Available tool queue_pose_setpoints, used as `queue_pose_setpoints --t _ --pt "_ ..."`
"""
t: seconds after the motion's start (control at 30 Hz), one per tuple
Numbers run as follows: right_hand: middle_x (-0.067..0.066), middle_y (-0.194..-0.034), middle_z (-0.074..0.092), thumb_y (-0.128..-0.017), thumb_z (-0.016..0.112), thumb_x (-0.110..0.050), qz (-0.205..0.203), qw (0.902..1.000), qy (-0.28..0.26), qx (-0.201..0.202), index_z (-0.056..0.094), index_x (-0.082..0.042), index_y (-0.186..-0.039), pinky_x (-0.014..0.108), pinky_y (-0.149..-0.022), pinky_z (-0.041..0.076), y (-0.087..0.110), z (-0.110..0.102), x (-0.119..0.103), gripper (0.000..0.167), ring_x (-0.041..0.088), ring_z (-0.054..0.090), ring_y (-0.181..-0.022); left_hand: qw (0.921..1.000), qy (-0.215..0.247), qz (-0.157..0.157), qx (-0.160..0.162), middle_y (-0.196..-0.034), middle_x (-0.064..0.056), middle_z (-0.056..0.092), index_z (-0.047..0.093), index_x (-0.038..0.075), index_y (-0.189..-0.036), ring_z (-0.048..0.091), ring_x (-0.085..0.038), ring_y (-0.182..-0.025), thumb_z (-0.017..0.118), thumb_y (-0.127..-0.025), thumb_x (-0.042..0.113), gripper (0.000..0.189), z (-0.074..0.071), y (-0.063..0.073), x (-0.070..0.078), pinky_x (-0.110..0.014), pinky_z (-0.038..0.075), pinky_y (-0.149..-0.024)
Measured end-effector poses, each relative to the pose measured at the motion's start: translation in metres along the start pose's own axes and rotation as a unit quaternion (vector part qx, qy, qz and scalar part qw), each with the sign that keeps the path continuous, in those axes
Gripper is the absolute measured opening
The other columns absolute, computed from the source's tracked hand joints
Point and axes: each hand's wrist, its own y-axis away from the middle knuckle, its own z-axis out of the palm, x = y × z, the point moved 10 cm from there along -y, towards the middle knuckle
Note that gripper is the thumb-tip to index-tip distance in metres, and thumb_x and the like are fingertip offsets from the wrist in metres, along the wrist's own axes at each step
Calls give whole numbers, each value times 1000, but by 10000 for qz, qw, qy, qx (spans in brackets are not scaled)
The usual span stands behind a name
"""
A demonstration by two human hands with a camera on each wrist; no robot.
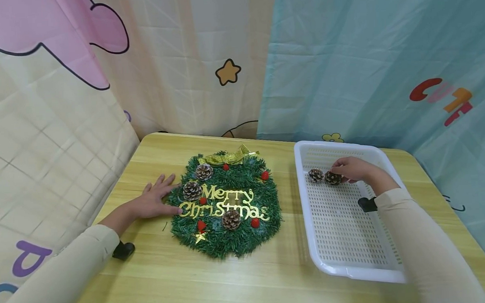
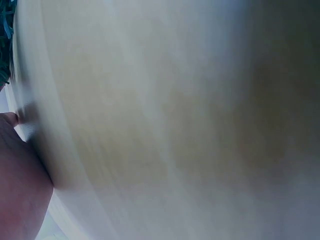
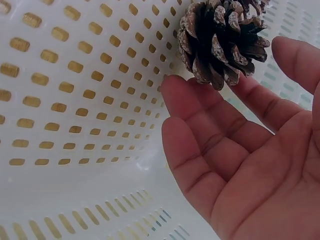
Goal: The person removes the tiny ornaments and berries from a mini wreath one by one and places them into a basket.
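A green Christmas wreath point(image 1: 226, 242) lies flat on the table, bearing gold "Merry Christmas" lettering point(image 1: 228, 197), several pine cones point(image 1: 231, 220) and red berries. My left hand point(image 1: 157, 200) is spread at its left edge, fingers and thumb reaching the greenery; the left wrist view shows only part of that hand point(image 2: 22, 185). Inside the white basket, my right hand point(image 1: 350, 169) is at a pine cone point(image 1: 333, 178). In the right wrist view, the fingers lie loosely bent below this cone point(image 3: 222, 42), and the thumb stands slightly apart from it.
Another pine cone point(image 1: 316, 175) sits in the white perforated basket point(image 1: 311, 239), left of the one at my hand. The basket stands on the right of the wooden table point(image 1: 248, 282). Printed curtains point(image 1: 199, 81) hang behind the table's far edge.
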Motion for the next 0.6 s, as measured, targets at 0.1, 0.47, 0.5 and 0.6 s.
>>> queue_pose_setpoints --t 0.1,0.47,0.5,0.6 --pt "26 -127 55 -106 46 -28 -40 10000 71 -33 50 9 -134 41 -73 53 -1 -1 1 46 31 65 -100 10000 11 -9 -1 -164 -22 3 35 4 -154 -13 -45 -147 73 -85 53 92 0 0 0 -69 -12 -109" --pt "29 -135 50 -105 47 -32 60 9993 320 -169 51 7 -133 49 -82 52 5 -4 -6 48 42 59 -113 10000 24 -3 29 -164 -22 4 36 3 -153 -12 -46 -147 74 -85 51 91 0 0 1 -70 -11 -108" --pt "29 -135 50 -105 47 -33 56 9992 355 -185 51 7 -133 50 -83 51 6 -4 -8 49 43 58 -113 10000 28 -1 38 -164 -23 4 36 3 -153 -12 -46 -147 74 -85 50 91 -1 0 1 -70 -11 -108" --pt "30 -137 49 -106 46 -33 0 9987 464 -225 50 8 -135 54 -86 51 9 -6 -12 50 45 57 -115 10000 23 0 53 -163 -23 5 37 3 -153 -12 -46 -147 74 -85 50 90 -1 0 2 -70 -11 -108"
